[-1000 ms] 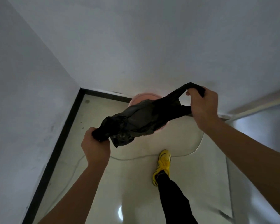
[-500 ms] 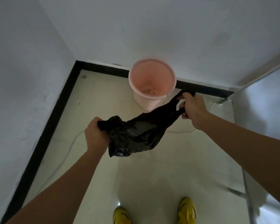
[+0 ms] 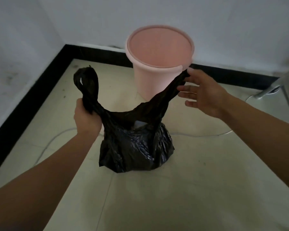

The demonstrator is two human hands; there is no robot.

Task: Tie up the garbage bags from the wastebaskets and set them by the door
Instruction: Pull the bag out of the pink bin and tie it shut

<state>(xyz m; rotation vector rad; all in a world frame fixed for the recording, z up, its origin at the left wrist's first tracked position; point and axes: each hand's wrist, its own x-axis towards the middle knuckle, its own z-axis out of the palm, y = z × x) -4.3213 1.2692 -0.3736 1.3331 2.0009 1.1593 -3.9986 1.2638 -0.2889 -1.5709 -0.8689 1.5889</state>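
Black garbage bag (image 3: 135, 147) before the wastebasket (image 3: 158, 70); left hand (image 3: 86, 117) curled round one handle (image 3: 88, 80); right hand (image 3: 205, 94), fingers spread, apparently pinching the other.

Looks like a bare corner of an indoor room, perhaps in a home or small office; cannot tell which. Shows two plain white walls (image 3: 157, 14) meeting above a black skirting (image 3: 93, 52), with a floor (image 3: 207, 180) of large pale tiles. Holds a small pink bin (image 3: 148, 84) by the far wall, a thin white cable (image 3: 207, 135) trailing over the tiles, and a metal leg (image 3: 264, 93) at right.
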